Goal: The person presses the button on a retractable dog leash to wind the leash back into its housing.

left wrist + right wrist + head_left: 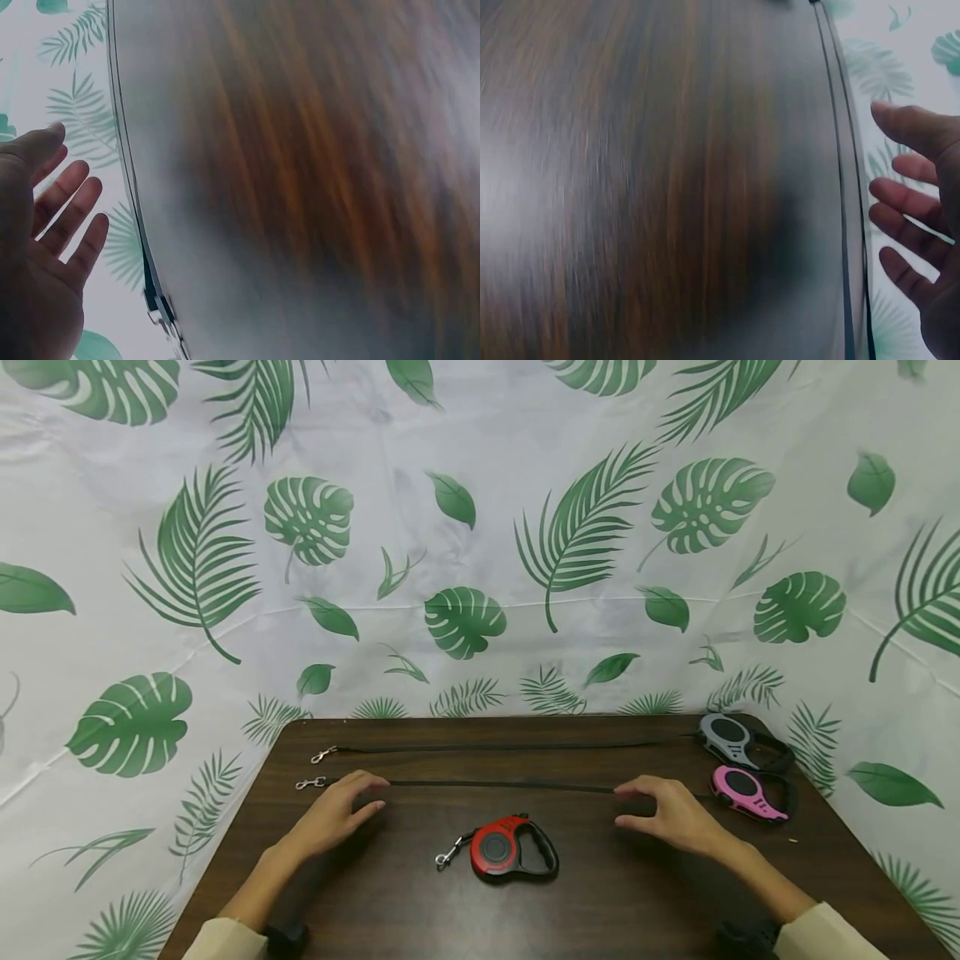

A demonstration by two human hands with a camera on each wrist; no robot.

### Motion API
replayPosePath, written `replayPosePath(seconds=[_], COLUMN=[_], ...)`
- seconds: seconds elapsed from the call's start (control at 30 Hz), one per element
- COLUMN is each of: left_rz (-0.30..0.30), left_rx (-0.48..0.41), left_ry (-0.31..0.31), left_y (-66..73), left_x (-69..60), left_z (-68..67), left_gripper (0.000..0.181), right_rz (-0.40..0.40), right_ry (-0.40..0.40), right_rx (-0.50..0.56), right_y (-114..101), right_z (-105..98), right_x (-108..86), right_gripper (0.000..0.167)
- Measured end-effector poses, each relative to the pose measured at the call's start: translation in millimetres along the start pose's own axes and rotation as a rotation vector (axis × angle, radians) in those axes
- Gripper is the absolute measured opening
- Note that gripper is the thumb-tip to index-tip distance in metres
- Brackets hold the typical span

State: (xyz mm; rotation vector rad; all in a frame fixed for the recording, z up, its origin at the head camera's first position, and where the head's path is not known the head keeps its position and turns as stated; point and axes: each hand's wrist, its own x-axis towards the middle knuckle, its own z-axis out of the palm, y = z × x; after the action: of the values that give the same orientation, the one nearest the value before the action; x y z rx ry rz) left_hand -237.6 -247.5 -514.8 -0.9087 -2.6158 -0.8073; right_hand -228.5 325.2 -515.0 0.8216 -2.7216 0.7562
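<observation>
In the head view, my left hand (335,817) hovers near the left part of the nearer black leash cord (487,784), close to its metal clip (310,783). My right hand (672,812) is near the same cord's right part, left of the pink leash handle (742,787). Both hands have relaxed, spread fingers and grip nothing, as the left wrist view (left hand (52,225)) and right wrist view (right hand (922,202)) show. Between and below them lies a red retractable leash (496,848) with a short clip (450,853). Whether fingertips touch the cord, I cannot tell.
Behind the nearer cord, a second black cord (487,747) stretches from a clip (323,755) to a grey leash handle (726,735) at the back right. The brown table (420,910) meets a leaf-patterned cloth (480,552) at its back edge.
</observation>
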Motion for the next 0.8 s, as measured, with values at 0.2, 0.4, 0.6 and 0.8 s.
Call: replayPosePath(seconds=[0.2, 0.4, 0.6, 0.8], left_rz=[0.008, 0.000, -0.017, -0.027], left_rx=[0.061, 0.083, 0.087, 0.092], left_ry=[0.037, 0.047, 0.077, 0.098], left_y=[-10.2, -19.8, -32.9, -45.5], left_x=[-7.2, -12.4, -18.1, -22.9], left_z=[-6.3, -12.3, -18.6, -23.6], left_gripper=[0.029, 0.030, 0.035, 0.037], right_rz=[-0.055, -0.065, -0.107, -0.106], right_ry=[0.023, 0.027, 0.061, 0.071], right_rx=[-0.052, -0.053, -0.097, -0.112], right_y=[14.2, 30.5, 50.5, 70.3], right_z=[-15.8, -34.0, -56.6, -75.2], right_x=[-7.5, -19.2, -30.8, -42.0], right_gripper=[0.040, 0.042, 0.044, 0.046])
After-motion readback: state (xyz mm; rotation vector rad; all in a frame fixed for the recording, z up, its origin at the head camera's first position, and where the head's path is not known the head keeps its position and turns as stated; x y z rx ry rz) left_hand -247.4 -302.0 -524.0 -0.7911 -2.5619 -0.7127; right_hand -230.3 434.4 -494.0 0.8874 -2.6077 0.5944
